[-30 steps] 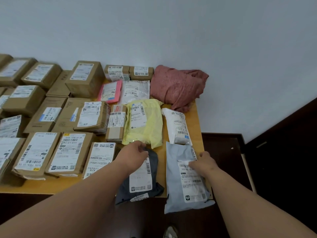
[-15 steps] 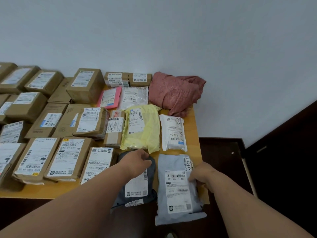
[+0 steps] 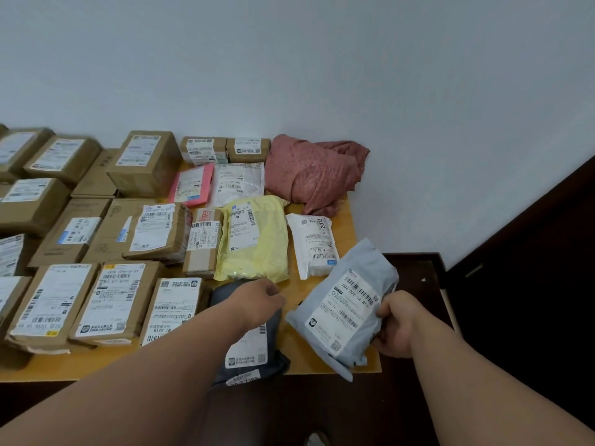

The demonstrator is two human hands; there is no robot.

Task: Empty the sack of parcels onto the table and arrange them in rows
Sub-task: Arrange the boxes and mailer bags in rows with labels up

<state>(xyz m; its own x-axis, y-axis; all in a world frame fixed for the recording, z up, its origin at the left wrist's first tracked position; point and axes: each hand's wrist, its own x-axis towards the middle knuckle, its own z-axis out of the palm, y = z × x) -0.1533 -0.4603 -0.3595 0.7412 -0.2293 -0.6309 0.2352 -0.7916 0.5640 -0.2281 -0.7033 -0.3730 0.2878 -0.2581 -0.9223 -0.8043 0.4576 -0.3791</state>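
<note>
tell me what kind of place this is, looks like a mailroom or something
Probably a parcel sorting spot in a plain room, not a proper depot. A wooden table against a bare white wall holds rows of labelled cardboard boxes and mailer bags; the right hand grips a grey mailer.

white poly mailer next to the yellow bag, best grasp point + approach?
Judging by its pose, pinch the near short end of the white plastic mailer from the table's right edge. It lies flat and lengthwise, the yellow plastic bag crowds its left side, and bare wooden table shows on its right. The near end sits closest to the right hand.
</note>
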